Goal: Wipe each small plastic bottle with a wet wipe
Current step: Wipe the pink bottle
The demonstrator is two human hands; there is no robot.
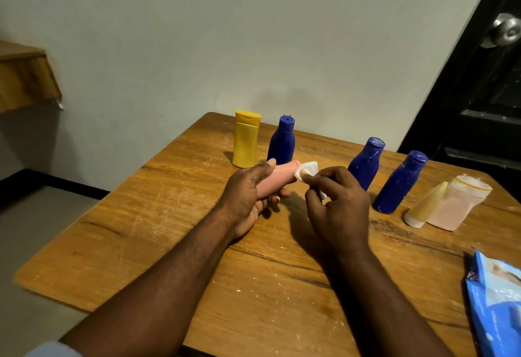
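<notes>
My left hand (248, 193) grips a pink bottle (277, 177) lying sideways above the wooden table (169, 215), its far end pointing right. My right hand (335, 201) pinches a white wet wipe (308, 169) against that end of the pink bottle. Behind stand a yellow bottle (245, 139) and a blue bottle (282, 141). Two more blue bottles (365, 163) (399, 183) stand to the right. Further right stand a pale yellow tube (427, 206) and a pale pink bottle (456, 204), touching each other.
A blue pack of wet wipes (496, 300) lies at the table's right front edge. A dark door with a metal knob (504, 31) is at the back right. A wooden shelf (25, 74) hangs on the wall at left.
</notes>
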